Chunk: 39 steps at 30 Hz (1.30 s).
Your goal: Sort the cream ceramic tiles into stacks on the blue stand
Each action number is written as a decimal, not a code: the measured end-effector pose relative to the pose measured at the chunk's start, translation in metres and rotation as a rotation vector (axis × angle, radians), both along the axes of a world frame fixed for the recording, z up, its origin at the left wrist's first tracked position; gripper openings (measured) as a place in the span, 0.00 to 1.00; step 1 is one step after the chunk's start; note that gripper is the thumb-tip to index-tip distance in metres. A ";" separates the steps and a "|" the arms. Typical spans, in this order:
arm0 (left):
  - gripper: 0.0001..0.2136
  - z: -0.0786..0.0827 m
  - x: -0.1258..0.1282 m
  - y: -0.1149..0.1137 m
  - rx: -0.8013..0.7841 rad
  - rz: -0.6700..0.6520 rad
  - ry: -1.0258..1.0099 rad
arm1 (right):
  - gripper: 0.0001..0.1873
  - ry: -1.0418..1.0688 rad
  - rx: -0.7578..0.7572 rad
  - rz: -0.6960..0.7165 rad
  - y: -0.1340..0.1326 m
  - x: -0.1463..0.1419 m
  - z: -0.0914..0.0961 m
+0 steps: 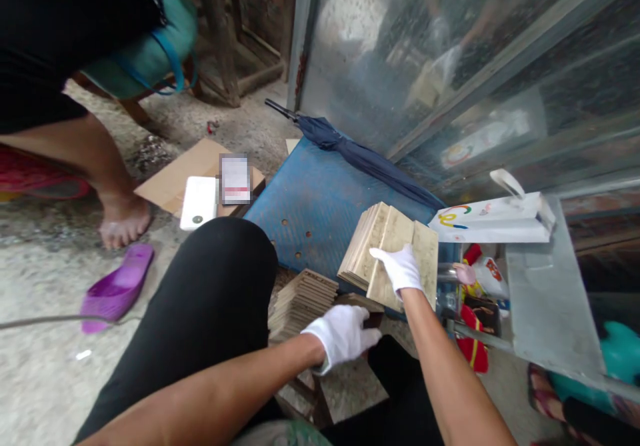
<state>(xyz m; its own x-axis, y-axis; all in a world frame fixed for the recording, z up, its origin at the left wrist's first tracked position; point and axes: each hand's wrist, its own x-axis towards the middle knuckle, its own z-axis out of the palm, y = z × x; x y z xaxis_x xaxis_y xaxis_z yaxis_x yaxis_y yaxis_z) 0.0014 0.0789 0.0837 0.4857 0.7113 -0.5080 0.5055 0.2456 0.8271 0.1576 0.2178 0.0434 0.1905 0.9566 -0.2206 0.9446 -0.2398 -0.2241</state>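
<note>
My right hand (400,267), in a white glove, rests on top of a leaning stack of thin beige rectangular boards (361,243) on a blue seat or low table (295,199). Its thumb points left, apart from the fingers, and the palm presses on the nearest board (425,259). Whether the boards are wood or tile I cannot tell. Lower down, my left hand (343,334), also gloved, hovers with fingers loosely spread and nothing visible in them. Just beyond it stands a second stack of similar boards (303,299), below the blue surface's edge.
A folded dark umbrella (350,153) lies along the blue surface's back edge, by a metal-framed glass door (370,53). A white paper bag (495,219) is at right. A flat cardboard piece (175,173), a white box (199,203), a purple slipper (120,289) and another person's foot (125,219) are left.
</note>
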 end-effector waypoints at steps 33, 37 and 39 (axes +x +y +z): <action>0.13 0.005 0.010 -0.026 0.143 -0.416 0.288 | 0.62 -0.264 -0.200 -0.246 0.027 -0.049 -0.016; 0.14 0.006 0.010 -0.026 0.141 -0.421 0.279 | 0.67 -0.319 -0.277 -0.175 0.028 -0.048 -0.012; 0.14 0.008 0.010 -0.023 0.143 -0.415 0.266 | 0.70 -0.342 -0.321 -0.132 0.030 -0.045 -0.010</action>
